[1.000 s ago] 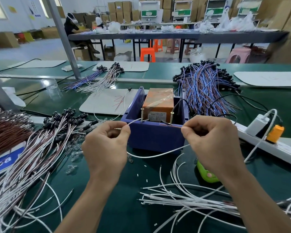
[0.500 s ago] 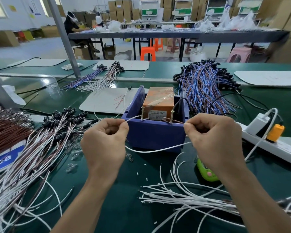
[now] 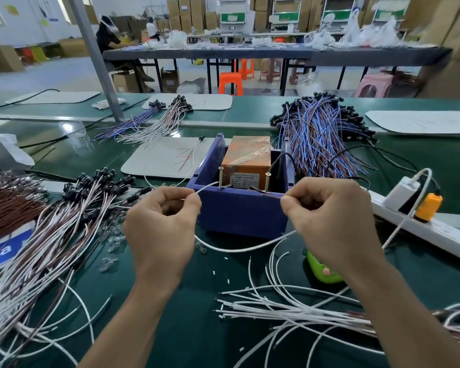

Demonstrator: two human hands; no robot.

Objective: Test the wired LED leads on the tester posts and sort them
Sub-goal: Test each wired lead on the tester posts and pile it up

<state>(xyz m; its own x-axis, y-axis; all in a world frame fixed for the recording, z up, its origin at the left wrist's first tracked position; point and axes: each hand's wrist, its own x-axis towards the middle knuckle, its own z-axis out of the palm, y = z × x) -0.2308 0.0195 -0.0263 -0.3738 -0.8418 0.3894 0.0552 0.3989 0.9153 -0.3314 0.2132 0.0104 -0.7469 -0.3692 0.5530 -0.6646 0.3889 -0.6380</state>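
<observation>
Pinching both ends: left hand [image 3: 161,229] holds white wire [image 3: 207,186] at left screw post [image 3: 220,177], right hand [image 3: 329,221] brown wire [image 3: 271,195] at right screw post [image 3: 267,181] of blue tester box [image 3: 239,213]. Should press bare tips firmly, hands steady.

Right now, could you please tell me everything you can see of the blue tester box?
The blue tester box stands upright on the green table, open-topped, plastic-looking. An orange block in clear film sits inside; a black cable enters at right. Two brass-coloured posts rise at its front. The left hand holds a white wire to the left post; the right hand, a lead along the rim.
</observation>
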